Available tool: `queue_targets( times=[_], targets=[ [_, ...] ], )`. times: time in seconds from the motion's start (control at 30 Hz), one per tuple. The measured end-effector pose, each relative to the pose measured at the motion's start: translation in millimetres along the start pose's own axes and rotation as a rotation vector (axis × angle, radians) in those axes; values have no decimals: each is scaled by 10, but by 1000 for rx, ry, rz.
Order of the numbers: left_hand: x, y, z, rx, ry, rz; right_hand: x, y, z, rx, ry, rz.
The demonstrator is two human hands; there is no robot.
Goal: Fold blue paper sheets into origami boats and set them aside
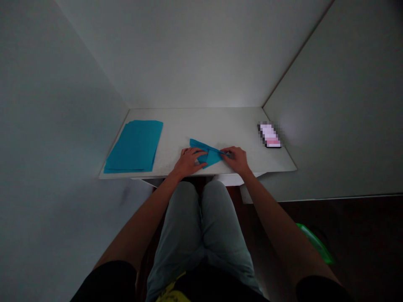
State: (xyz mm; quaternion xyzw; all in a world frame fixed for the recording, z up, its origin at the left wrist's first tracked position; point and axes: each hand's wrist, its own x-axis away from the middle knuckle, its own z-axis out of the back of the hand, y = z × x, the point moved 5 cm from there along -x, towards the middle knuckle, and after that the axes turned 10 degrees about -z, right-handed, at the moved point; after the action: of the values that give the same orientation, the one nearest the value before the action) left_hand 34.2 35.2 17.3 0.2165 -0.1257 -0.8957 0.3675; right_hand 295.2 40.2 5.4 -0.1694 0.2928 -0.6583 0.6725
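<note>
Blue paper [208, 153] under left hand [189, 162] and right hand [236, 160]; phone [270, 135] unreadable.

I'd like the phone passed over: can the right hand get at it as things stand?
Probably yes. The right hand is on the folded blue paper, and the phone lies close by to its right on the white desk, no object showing between them. It must leave the paper first.

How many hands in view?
2: the left hand rests on the folded blue paper, the right hand on the paper's right tip. No others visible.
</note>
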Motion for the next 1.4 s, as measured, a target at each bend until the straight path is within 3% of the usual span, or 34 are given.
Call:
queue_targets(
  times=[0.17, 0.27, 0.43, 0.8, 1.1, 1.4],
  targets=[
    [46, -65, 23, -40, 173, 136, 68, -76, 26, 60, -41, 82],
    [58, -34, 51, -46, 234, 116, 77, -75, 15, 54, -38, 78],
    [41, -2, 47, -64, 178, 101, 55, -36, -19, 73, -5, 37],
    [47, -66, 18, -62, 152, 174, 39, -15, -25, 33, -37, 101],
    [40, -42, 18, -85, 125, 136, 54, -7, 39, -73, 118, 92],
    [29, 18, 51, -142, 122, 103, 116, -26, 63, -17, 232, 44]
  ],
)
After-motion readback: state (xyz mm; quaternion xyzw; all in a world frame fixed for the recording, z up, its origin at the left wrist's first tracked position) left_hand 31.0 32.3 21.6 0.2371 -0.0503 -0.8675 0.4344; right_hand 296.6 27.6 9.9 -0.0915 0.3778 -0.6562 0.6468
